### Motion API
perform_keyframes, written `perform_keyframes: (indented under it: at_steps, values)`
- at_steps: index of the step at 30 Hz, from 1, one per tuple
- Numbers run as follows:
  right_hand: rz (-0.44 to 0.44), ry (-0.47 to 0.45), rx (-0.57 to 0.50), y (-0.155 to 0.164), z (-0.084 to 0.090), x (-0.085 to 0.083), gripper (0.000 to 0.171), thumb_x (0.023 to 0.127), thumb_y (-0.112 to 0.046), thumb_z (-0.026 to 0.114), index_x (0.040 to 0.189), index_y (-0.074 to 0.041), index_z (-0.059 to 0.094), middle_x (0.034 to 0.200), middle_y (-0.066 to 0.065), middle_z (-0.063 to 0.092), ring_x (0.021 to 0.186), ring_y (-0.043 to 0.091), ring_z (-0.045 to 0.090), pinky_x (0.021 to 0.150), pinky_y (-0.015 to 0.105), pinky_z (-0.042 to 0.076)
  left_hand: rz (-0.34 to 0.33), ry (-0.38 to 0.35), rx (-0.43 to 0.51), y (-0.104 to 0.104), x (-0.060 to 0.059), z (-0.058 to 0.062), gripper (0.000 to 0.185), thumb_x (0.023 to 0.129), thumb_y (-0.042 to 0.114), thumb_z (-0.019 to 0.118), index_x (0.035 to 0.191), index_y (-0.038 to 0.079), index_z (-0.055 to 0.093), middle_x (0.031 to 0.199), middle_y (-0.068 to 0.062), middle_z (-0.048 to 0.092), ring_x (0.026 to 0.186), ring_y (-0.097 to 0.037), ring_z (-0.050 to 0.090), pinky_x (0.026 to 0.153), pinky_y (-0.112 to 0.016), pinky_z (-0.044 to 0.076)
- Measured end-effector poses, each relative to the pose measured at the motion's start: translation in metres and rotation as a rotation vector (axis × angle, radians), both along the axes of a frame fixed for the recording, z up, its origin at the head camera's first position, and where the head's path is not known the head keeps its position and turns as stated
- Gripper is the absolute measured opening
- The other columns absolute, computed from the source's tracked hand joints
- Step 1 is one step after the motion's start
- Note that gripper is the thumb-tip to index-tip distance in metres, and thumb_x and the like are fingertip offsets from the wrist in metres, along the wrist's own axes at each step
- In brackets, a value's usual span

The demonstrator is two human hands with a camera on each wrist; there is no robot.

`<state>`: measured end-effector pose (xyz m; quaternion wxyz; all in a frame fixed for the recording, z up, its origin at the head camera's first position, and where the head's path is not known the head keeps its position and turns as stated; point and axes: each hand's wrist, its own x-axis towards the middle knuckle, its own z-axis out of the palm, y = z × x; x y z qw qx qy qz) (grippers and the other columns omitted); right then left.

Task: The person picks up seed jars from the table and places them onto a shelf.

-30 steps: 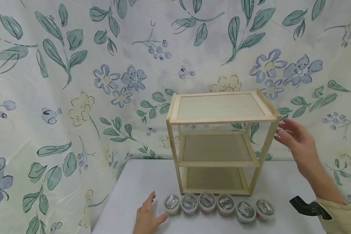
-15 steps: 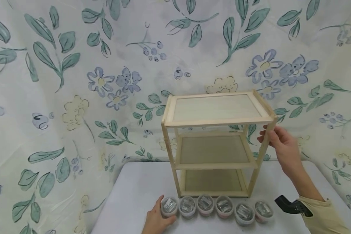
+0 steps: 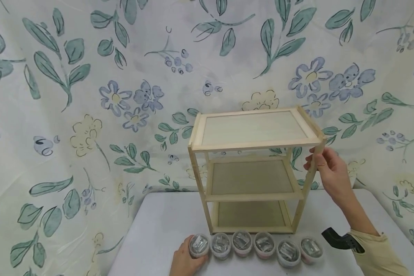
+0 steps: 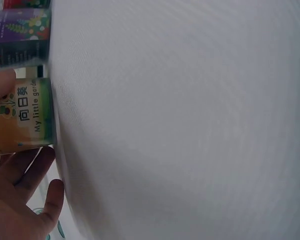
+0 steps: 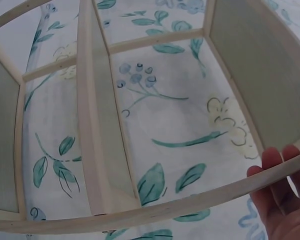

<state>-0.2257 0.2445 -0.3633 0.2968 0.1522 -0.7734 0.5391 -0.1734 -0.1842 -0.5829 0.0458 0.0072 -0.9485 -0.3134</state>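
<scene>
A three-tier wooden shelf stands on the white table. My right hand grips its front right post below the top tier; in the right wrist view the fingers curl over the wooden post. At the left end of a row of small clear-lidded tubs, my left hand holds the nearest tub between thumb and fingers. Seen from the left wrist, that tub carries an orange and green "My little garden" label. A grey packet shows through its lid. The tub appears to rest on the table.
Several more tubs, among them a middle tub and the rightmost tub, line up before the shelf's front edge. A purple-labelled tub sits beside the held one. Behind hangs a floral cloth; the white table extends leftward.
My right hand moved left from beside the shelf and took hold of its post. The left hand moved right and closed around the leftmost tub. The head view shifted slightly.
</scene>
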Motion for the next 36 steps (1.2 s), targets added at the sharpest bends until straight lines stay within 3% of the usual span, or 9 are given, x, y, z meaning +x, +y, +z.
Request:
perform_keyframes:
  at_steps: [6, 14, 25, 32, 36]
  values:
    - [0.023, -0.008, -0.012, 0.002, 0.001, 0.0, 0.018, 0.104, -0.008, 0.045, 0.118, -0.012, 0.057, 0.092, -0.012, 0.062, 0.079, 0.001, 0.065, 0.08, 0.011, 0.049, 0.019, -0.025, 0.012, 0.001, 0.0, -0.001, 0.081, 0.065, 0.036, 0.087, 0.127, -0.003, 0.054, 0.113, -0.021, 0.066, 0.103, -0.04, 0.066, 0.09, -0.054, 0.052]
    - [0.026, -0.008, -0.026, 0.005, -0.002, -0.003, 0.024, 0.104, -0.007, 0.046, 0.124, 0.005, 0.052, 0.091, -0.008, 0.064, 0.079, 0.002, 0.065, 0.08, 0.011, 0.05, 0.023, -0.031, 0.021, 0.003, 0.0, 0.001, 0.08, 0.065, 0.035, 0.087, 0.127, -0.004, 0.055, 0.113, -0.02, 0.066, 0.104, -0.039, 0.066, 0.091, -0.054, 0.052]
    - [0.023, 0.062, -0.12, -0.003, -0.004, -0.006, 0.019, 0.102, 0.0, 0.047, 0.116, 0.011, 0.051, 0.086, -0.003, 0.065, 0.072, 0.005, 0.063, 0.077, 0.013, 0.05, 0.044, -0.004, 0.053, 0.003, 0.002, -0.002, 0.078, 0.066, 0.036, 0.087, 0.126, -0.003, 0.054, 0.112, -0.022, 0.066, 0.103, -0.04, 0.066, 0.09, -0.054, 0.051]
    - [0.079, 0.101, -0.19, -0.004, -0.007, -0.008, 0.015, 0.101, 0.002, 0.047, 0.112, 0.007, 0.055, 0.084, 0.001, 0.065, 0.071, 0.006, 0.063, 0.074, 0.014, 0.051, 0.083, 0.005, 0.13, -0.005, 0.0, 0.006, 0.081, 0.07, 0.04, 0.084, 0.13, -0.004, 0.05, 0.115, -0.023, 0.066, 0.105, -0.04, 0.064, 0.089, -0.055, 0.051]
    - [0.076, 0.104, -0.184, -0.005, -0.008, -0.008, 0.015, 0.101, 0.002, 0.047, 0.112, 0.006, 0.055, 0.084, 0.0, 0.065, 0.071, 0.006, 0.063, 0.074, 0.014, 0.05, 0.08, 0.022, 0.165, -0.012, -0.005, 0.019, 0.081, 0.072, 0.037, 0.085, 0.131, -0.005, 0.048, 0.119, -0.024, 0.064, 0.11, -0.039, 0.062, 0.092, -0.055, 0.05]
